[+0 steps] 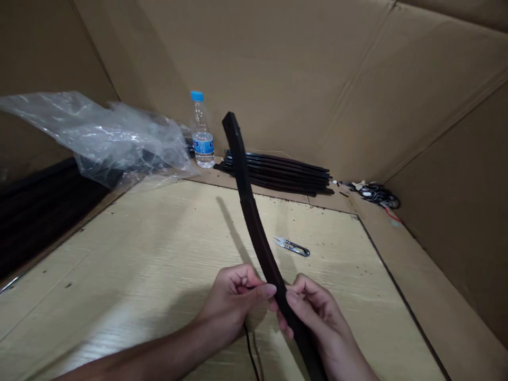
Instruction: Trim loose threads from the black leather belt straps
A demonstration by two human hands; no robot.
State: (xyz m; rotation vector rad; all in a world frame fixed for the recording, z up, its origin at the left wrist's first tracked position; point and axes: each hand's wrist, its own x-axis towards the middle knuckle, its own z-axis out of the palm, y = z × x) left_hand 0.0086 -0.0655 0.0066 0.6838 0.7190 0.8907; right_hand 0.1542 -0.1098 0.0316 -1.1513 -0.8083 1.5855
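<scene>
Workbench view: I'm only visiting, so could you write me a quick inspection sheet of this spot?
surface: pale wood-grain board, with brown specks.
job's things: dark curved strip.
clutter: snips, water bottle, plastic bag, stack of dark strips.
hands: left hand and right hand both grip the strip with their fingers.
cables: thin black wire below the hands; black cable bundle in the far corner.
surroundings: cardboard walls.

Left hand point(232, 301) and right hand point(317, 312) pinch a curved black strip point(254, 227)
Thread snips point(291, 246) lie on the pale board point(119, 264) nearby; a stack of black strips point(278, 172) sits beyond.
</scene>
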